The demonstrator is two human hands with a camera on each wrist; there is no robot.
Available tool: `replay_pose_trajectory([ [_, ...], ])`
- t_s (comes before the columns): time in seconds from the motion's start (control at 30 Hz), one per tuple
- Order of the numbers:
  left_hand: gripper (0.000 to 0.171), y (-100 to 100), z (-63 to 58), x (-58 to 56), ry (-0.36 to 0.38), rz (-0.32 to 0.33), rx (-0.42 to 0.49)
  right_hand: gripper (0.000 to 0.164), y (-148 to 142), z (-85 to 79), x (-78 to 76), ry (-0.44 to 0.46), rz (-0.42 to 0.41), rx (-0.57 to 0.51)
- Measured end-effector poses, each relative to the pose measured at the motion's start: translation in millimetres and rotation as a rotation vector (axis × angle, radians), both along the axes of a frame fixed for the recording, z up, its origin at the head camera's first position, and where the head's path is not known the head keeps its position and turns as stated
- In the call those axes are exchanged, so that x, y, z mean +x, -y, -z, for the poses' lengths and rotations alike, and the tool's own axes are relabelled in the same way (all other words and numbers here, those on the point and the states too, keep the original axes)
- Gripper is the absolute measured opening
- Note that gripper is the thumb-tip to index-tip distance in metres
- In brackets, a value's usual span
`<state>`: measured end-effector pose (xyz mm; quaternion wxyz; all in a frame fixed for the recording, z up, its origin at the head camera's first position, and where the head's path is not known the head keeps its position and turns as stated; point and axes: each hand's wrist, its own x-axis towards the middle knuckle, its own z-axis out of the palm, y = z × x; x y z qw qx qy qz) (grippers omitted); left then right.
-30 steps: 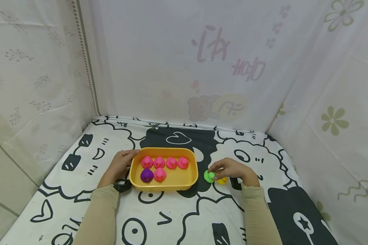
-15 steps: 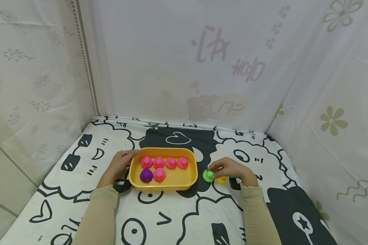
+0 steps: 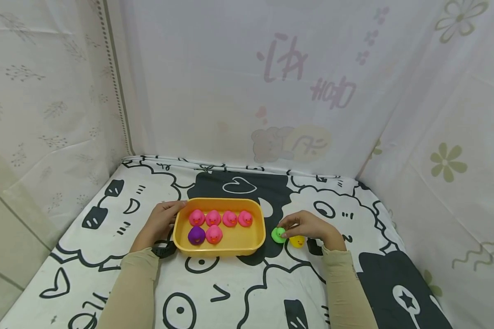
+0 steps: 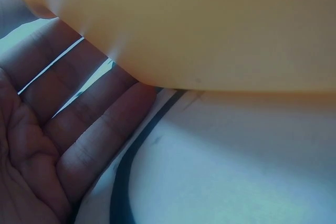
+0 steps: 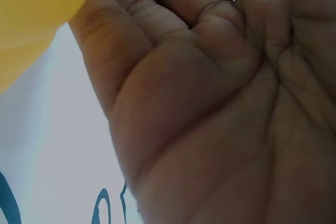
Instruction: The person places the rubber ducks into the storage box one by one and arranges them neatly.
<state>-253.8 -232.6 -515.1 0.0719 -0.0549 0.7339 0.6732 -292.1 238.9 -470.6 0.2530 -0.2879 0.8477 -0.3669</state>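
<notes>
A yellow plastic tray (image 3: pixel 234 249) stands on the patterned cloth in the head view. Inside are several pink rubber ducks (image 3: pixel 230 219) and one purple duck (image 3: pixel 196 236). My left hand (image 3: pixel 160 224) rests against the tray's left end; in the left wrist view its fairly straight fingers (image 4: pixel 100 140) touch the outer wall. To the right of the tray, my right hand (image 3: pixel 310 227) pinches a green rubber duck (image 3: pixel 277 235) between thumb and fingertips. A yellow duck (image 3: pixel 298 241) sits under that hand, its rounded side filling the upper left of the right wrist view.
A black-and-white cartoon cloth (image 3: pixel 222 297) covers the surface. Pale printed curtains (image 3: pixel 197 91) rise at the back and both sides. Bare tray floor (image 3: pixel 240 237) shows in the front right part of the tray.
The green duck and my right fingertips have shifted very slightly left. My left hand, the tray and the ducks in it look unmoved.
</notes>
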Motion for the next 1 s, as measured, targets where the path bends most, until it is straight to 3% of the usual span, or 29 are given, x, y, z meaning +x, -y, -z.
replay_pose_trajectory([
  [0.5,0.071,0.6,-0.6,0.0,0.013,-0.006,0.015,0.027,4.9,-0.6,1.0,-0.072,0.065,-0.072],
  [1.0,0.070,0.2,0.6,-1.9,0.004,-0.003,-0.018,0.030,11.2,-12.3,3.4,-0.144,0.170,-0.156],
])
